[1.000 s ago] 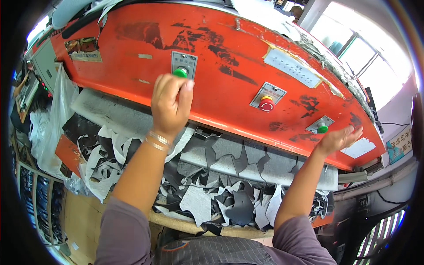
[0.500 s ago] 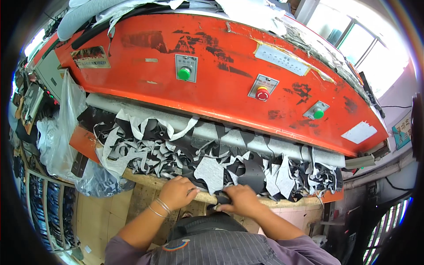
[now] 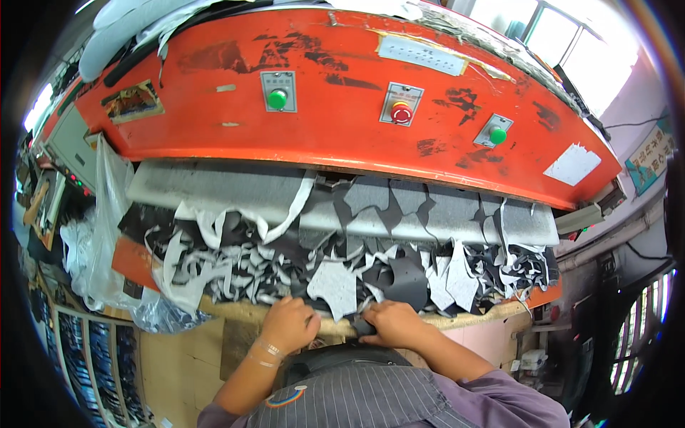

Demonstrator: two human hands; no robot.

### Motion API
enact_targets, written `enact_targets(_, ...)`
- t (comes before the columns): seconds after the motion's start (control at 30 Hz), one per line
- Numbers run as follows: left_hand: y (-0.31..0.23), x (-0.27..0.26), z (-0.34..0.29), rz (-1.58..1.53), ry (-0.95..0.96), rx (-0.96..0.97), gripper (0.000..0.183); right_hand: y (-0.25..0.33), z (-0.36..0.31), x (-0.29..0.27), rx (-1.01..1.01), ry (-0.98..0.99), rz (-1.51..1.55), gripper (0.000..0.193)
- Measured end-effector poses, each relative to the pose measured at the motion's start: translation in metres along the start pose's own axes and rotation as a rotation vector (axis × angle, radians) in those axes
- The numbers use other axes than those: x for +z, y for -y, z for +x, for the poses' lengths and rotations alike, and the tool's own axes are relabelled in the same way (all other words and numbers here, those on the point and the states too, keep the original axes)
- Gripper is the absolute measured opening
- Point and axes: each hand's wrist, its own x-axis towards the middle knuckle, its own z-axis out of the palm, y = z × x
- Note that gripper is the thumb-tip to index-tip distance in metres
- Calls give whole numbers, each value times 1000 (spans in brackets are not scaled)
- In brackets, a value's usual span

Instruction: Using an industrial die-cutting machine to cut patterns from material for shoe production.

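At the front wooden edge (image 3: 246,311), my left hand (image 3: 287,325) is closed, fingers curled under; what it grips, if anything, is hidden. Just to its right, my right hand (image 3: 391,322) is closed on a dark strip of material (image 3: 363,326), its thumb toward my body. In front of both hands lies a heap of grey and black sheet offcuts (image 3: 264,267). A pale, angular cut piece (image 3: 333,287) and a dark grey piece (image 3: 409,279) stand out on it. Behind the heap, web-like offcuts (image 3: 389,212) drape over a pale board (image 3: 214,187).
A red machine beam (image 3: 342,135) spans above the board, with green buttons (image 3: 277,99) and a red button (image 3: 401,113). Clear plastic bags (image 3: 107,214) hang at the left. A rack of dark items (image 3: 93,349) stands lower left; a window (image 3: 560,32) is at upper right.
More of the pale board shows under the red beam, which appears higher in view. Both hands stay at the wooden edge, the left slightly lower in view.
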Motion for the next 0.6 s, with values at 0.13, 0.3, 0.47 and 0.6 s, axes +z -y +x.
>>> enact_targets(0.13,8,-28,33,-294,234,-48,19,-34,38,-79,-81,248,452,72)
enact_targets(0.3,36,19,99,-306,-134,84,21,-81,139,-66,-88,-378,71,92)
enact_targets(0.47,71,60,112,-16,-177,102,47,-109,207,-59,-227,-470,-367,39)
enact_targets(0.6,79,68,114,-68,-207,110,47,-126,199,-51,-345,-525,-261,21)
